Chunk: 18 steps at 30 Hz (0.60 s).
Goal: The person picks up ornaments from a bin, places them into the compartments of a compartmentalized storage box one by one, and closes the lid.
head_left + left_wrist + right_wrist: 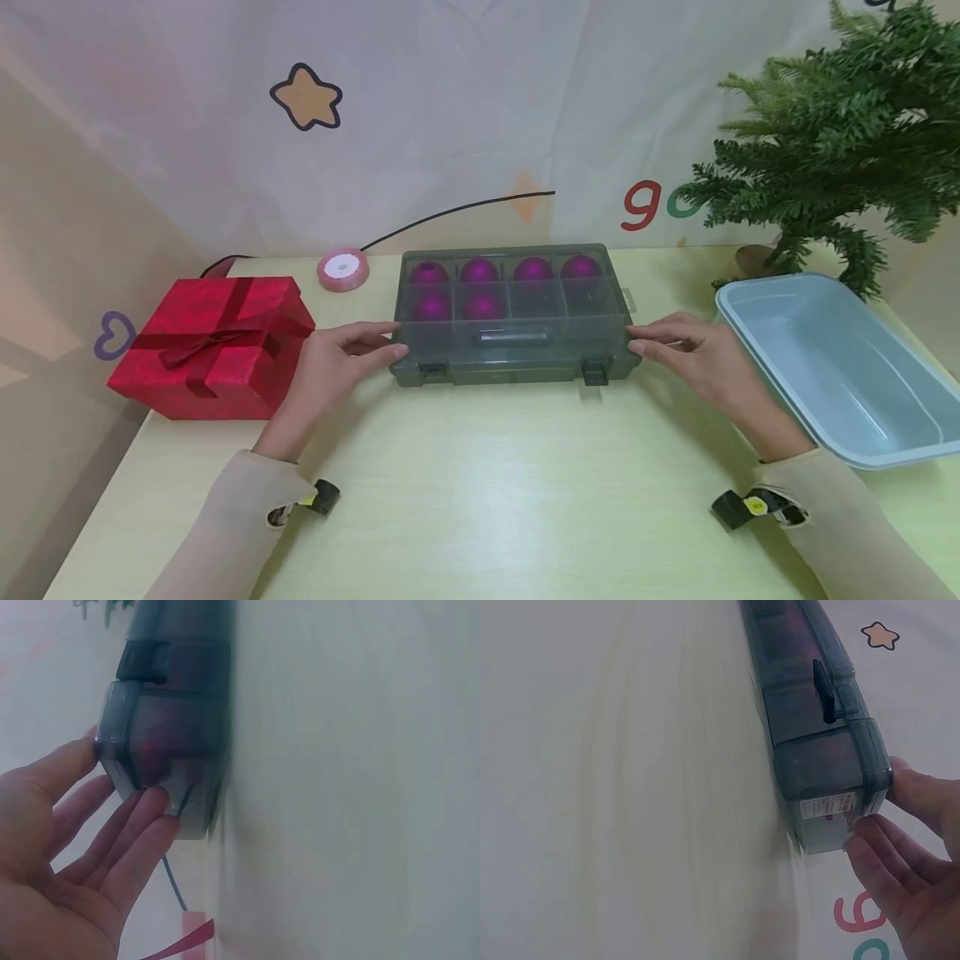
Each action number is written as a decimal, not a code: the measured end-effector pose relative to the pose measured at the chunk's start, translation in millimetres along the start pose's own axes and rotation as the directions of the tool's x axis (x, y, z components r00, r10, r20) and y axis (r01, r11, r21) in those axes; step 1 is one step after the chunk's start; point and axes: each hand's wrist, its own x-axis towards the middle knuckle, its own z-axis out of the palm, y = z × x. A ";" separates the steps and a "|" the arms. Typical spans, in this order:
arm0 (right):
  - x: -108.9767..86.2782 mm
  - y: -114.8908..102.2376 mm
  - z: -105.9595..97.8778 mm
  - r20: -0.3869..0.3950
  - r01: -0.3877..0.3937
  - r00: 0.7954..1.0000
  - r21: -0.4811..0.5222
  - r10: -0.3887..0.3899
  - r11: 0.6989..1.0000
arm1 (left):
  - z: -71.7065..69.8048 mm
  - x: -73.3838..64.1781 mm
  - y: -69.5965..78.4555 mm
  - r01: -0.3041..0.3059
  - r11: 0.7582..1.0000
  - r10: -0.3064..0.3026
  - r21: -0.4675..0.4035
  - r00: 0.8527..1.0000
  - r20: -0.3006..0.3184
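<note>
A clear grey plastic storage box [517, 354] with a divided inside lies at the middle of the table, lid down. Several shiny purple balls [480, 307] show through the lid in its compartments. My left hand [341, 362] grips the box's left end, thumb by the front corner and fingers along the end wall. At the opposite end, my right hand [693, 358] holds the box the same way, beside a small white label [827, 806]. The right front latch [595, 372] sticks out from the box, while the left latch [432, 370] sits close against it.
A red gift box [217, 367] with a dark red bow stands left, near my left wrist. Behind it sits a pink ribbon roll [343, 269]. To the right are a light blue basin [862, 367] and a green artificial tree [847, 142]. A printed cloth [450, 108] hangs behind the table.
</note>
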 end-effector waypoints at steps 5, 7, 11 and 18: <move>0.1 -1.3 0.4 -0.024 0.046 0.999 -0.016 -0.047 0.999 | -0.3 0.2 -2.8 0.034 0.998 -0.034 -0.044 0.999 0.007; 0.4 -2.2 0.9 -0.040 0.083 0.996 -0.041 -0.084 0.996 | -0.5 0.3 -3.4 0.039 0.998 -0.039 -0.052 0.999 0.009; 1.8 -3.0 2.3 -0.061 0.176 0.981 -0.096 -0.183 0.980 | -0.9 1.0 -5.0 0.049 0.997 -0.048 -0.066 0.999 0.013; 1.7 -4.8 1.6 -0.042 0.272 0.958 -0.191 -0.284 0.943 | -0.7 0.7 -4.1 0.051 0.996 -0.050 -0.072 0.999 0.015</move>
